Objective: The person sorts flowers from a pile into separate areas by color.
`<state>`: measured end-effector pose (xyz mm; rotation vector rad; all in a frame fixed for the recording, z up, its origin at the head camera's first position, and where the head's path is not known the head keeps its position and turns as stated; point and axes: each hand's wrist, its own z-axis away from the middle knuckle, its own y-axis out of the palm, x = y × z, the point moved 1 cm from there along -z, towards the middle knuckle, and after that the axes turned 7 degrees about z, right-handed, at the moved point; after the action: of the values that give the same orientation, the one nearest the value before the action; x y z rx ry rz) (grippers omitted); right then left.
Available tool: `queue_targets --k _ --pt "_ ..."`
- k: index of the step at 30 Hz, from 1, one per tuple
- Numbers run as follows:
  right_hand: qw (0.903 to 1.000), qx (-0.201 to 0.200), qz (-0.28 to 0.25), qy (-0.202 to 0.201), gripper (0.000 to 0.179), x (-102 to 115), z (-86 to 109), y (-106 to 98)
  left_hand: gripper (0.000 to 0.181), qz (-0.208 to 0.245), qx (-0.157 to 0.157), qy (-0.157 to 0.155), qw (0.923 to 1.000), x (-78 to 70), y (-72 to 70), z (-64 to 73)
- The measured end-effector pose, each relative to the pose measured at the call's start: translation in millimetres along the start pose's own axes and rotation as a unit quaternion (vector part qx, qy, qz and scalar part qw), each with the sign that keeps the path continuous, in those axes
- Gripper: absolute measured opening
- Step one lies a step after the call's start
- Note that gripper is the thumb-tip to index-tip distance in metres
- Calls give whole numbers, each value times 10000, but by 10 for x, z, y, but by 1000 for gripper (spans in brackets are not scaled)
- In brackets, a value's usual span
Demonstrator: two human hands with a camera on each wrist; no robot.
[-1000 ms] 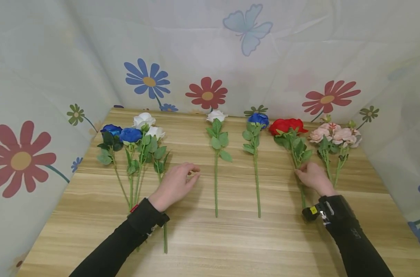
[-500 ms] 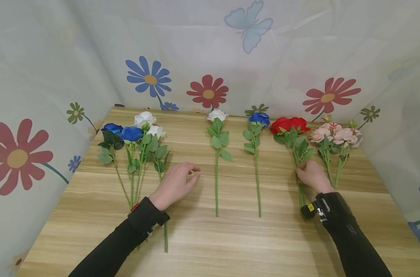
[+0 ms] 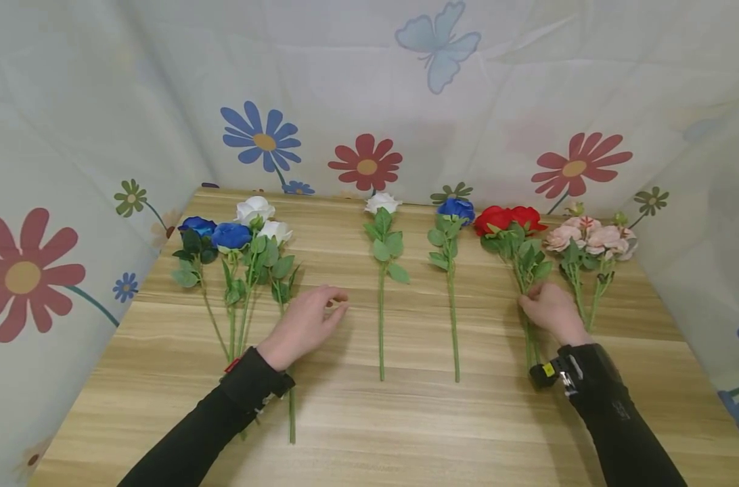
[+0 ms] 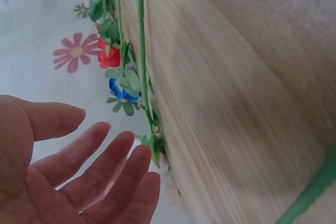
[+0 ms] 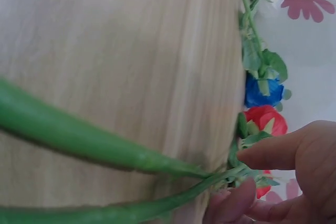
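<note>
Two red artificial roses lie side by side toward the right of the table. My right hand is at their green stems, just below the leaves. In the right wrist view the stems pass between thumb and curled fingers, which pinch them. My left hand hovers with relaxed fingers and nothing in its grasp, as the left wrist view of the palm also shows. It overlaps the stems of a left-hand group of blue roses and white roses.
Between my hands lie a single white rose and a single blue rose, stems toward me. Pink flowers lie right of the red ones. A flower-printed cloth stands up behind and beside the wooden table.
The red roses' stems have shifted slightly under my right hand, and two stem ends now show side by side. My left hand has barely moved, drifting a touch left.
</note>
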<state>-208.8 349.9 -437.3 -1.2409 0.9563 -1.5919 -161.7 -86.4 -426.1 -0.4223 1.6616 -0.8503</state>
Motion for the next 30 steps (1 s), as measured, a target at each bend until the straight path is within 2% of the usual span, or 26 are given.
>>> queue_targets --k 4,10,14,18,22,26,30 --pt "9991 -412 -86 -35 49 55 51 -13 28 -60 -66 -54 9999 10 -37 19" --pt "9895 -1284 -544 -383 38 253 175 -19 26 -337 -305 52 9990 37 -101 44" --pt "9814 -1559 -936 -613 30 438 233 -12 26 -616 -468 128 9969 58 -136 64" --pt "9748 -1629 -1329 -752 29 613 258 15 26 -881 -623 156 9940 94 -164 85" --pt "9679 -1419 -1930 -758 32 790 283 56 26 -971 -691 96 9928 124 -213 118" --pt "9521 -1104 -2751 -751 33 984 293 109 26 -1046 -697 34 9921 149 -279 156" --pt "9318 -1018 -3388 -811 30 1195 283 165 28 -1127 -717 -96 9910 160 -355 205"
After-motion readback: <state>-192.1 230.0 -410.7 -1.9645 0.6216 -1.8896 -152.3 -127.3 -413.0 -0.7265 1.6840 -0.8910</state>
